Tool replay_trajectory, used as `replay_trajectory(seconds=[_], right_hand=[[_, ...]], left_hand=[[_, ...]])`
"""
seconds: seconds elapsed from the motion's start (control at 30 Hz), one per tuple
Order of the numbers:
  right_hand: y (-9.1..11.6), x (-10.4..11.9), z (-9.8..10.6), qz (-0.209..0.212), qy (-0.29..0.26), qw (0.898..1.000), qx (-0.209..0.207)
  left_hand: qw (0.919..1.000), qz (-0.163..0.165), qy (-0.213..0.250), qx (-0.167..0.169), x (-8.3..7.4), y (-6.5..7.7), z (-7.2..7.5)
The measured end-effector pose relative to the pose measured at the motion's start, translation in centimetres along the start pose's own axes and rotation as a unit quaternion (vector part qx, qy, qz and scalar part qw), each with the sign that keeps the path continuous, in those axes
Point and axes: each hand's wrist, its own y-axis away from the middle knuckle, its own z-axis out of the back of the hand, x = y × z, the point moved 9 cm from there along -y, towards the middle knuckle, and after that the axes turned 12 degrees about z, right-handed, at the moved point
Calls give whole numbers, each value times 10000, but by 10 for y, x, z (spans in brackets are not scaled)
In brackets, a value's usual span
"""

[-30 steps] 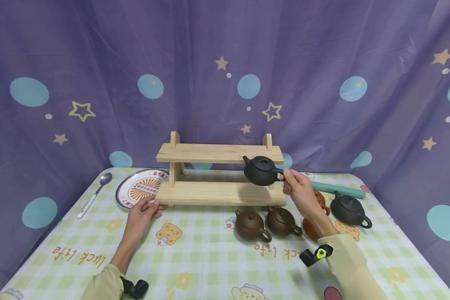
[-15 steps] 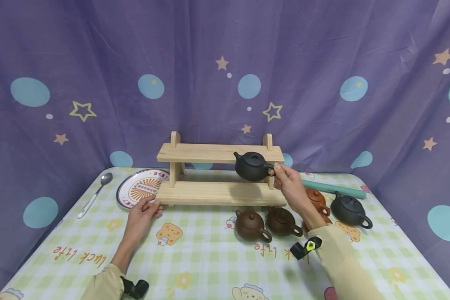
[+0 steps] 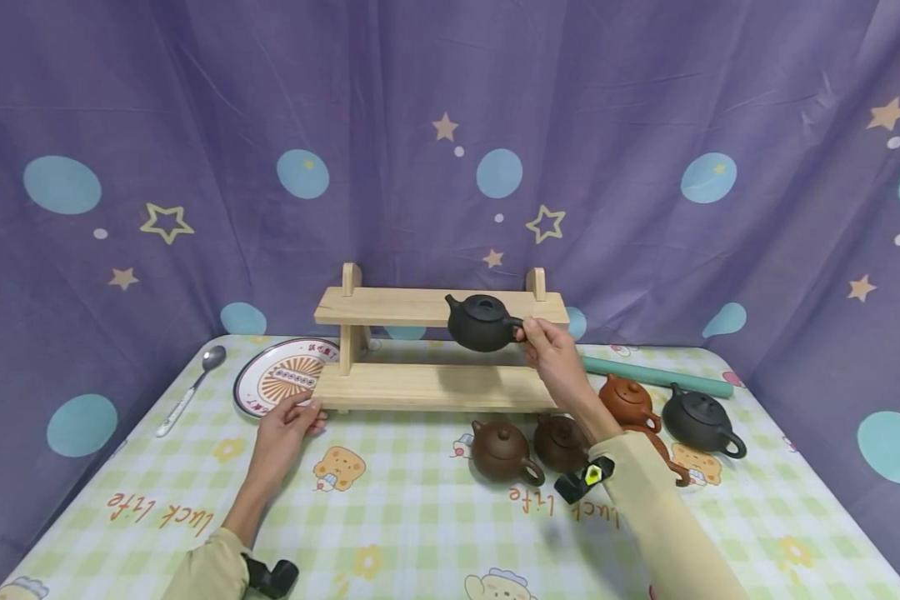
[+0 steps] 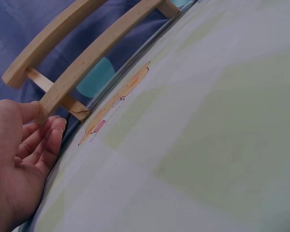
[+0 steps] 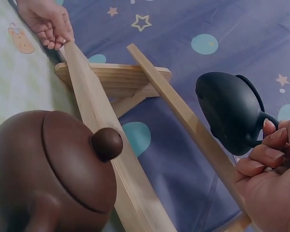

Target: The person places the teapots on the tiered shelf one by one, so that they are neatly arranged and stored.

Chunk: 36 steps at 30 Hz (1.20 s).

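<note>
My right hand (image 3: pixel 558 358) pinches the handle of a black teapot (image 3: pixel 482 323), held upright in front of the upper board of a two-tier wooden shelf (image 3: pixel 420 389). In the right wrist view the fingers curl round the handle of that black teapot (image 5: pixel 229 111). My left hand (image 3: pixel 285 433) grips the left front corner of the shelf's lower board; the left wrist view shows thumb and fingers on the end of the board (image 4: pixel 63 92). Two dark brown teapots (image 3: pixel 501 450) stand on the cloth in front of the shelf, one partly behind my right wrist.
Right of my right arm are an orange-brown teapot (image 3: pixel 621 402), another reddish one mostly hidden by the sleeve, and a second black teapot (image 3: pixel 697 418). A green rod (image 3: pixel 660 377) lies behind them. At left are a patterned plate (image 3: pixel 281 375) and a spoon (image 3: pixel 191 392).
My right hand has carried the black teapot leftward and slightly up, along the front of the shelf. The left hand has stayed on the shelf's corner.
</note>
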Motion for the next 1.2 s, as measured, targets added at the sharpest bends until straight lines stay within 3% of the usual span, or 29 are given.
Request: replay_trajectory(seconds=[1.2], right_hand=[[-24, -13, -47, 134, -146, 9998, -60]], left_hand=[[9999, -47, -37, -92, -1, 1, 0]])
